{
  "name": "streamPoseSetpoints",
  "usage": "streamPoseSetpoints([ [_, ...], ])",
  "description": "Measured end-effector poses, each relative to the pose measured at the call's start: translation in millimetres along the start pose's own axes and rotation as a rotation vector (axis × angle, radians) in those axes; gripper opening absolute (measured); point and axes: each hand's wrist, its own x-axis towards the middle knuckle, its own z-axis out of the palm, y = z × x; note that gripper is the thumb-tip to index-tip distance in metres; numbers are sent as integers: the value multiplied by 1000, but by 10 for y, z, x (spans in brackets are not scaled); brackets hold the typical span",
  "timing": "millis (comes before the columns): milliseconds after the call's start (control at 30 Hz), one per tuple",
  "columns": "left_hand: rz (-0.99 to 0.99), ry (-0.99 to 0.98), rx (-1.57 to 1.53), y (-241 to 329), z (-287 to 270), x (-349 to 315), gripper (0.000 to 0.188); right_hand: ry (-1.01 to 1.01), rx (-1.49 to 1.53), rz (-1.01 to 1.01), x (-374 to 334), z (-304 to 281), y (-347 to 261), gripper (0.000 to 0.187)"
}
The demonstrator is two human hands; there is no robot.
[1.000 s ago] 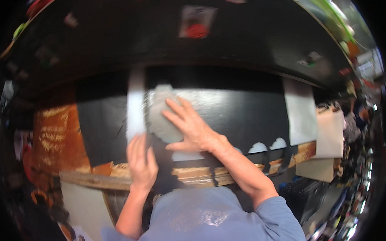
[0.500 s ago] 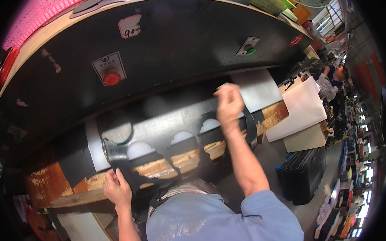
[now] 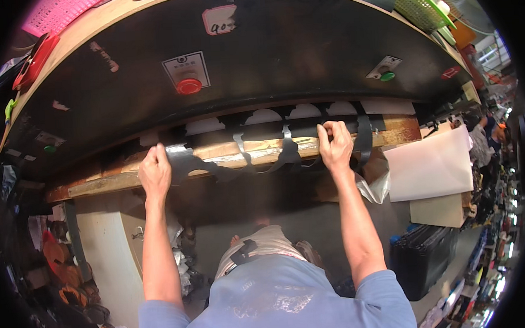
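A black sheet (image 3: pixel 183 158) with a row of large rounded cut-outs lies across the wooden table edge (image 3: pixel 117 181), its far part running under a black machine panel (image 3: pixel 293 51). The near edge of the sheet sags in thin strips over the wood. My left hand (image 3: pixel 155 170) is closed in a pinch at the sheet's left end. At its right part, my right hand (image 3: pixel 335 145) is also closed, thumb against fingers, on the near edge. White material shows through the far cut-outs. The fingertips of both hands are partly hidden.
On the panel sit a red push button (image 3: pixel 189 86) and a green button (image 3: pixel 387 76). A pink basket (image 3: pixel 63 15) and a green basket (image 3: pixel 422 7) stand on top. To the right are a large white sheet (image 3: pixel 429 164) and a black stack (image 3: pixel 424 253) on the floor.
My right hand has come down from above the sheet to its near edge. The sheet now reaches farther under the panel. The head view has shifted, showing more floor.
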Motion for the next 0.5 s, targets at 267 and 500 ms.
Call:
streamPoseSetpoints([
  [267, 63, 109, 131, 72, 81, 18, 34, -140, -155, -42, -76, 105, 63, 15],
  [500, 126, 86, 56, 27, 80, -11, 35, -137, -95, -55, -117, 79, 133, 10],
])
